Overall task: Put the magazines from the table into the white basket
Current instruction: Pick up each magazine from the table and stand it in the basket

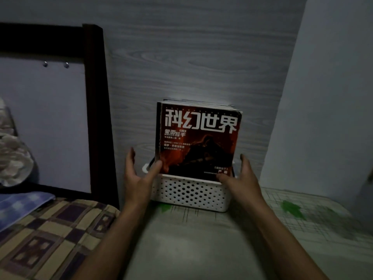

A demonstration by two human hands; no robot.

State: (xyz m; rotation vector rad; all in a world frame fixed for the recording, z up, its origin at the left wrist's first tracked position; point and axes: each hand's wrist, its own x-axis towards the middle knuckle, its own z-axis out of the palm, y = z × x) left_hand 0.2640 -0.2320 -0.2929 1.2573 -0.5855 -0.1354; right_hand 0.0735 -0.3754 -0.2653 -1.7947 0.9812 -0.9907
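The magazines (198,138) stand upright in the white basket (191,194) against the wall. My left hand (139,174) and right hand (241,176) flank the basket, fingers spread, thumbs touching the front cover's lower corners.

I see the white basket (191,194) backed against the far wood-grain wall (191,57), upright magazines (198,140) filling it. The near table (191,239) lies open; the dark bed frame (101,110) crowds the left, a pale wall (327,98) the right.
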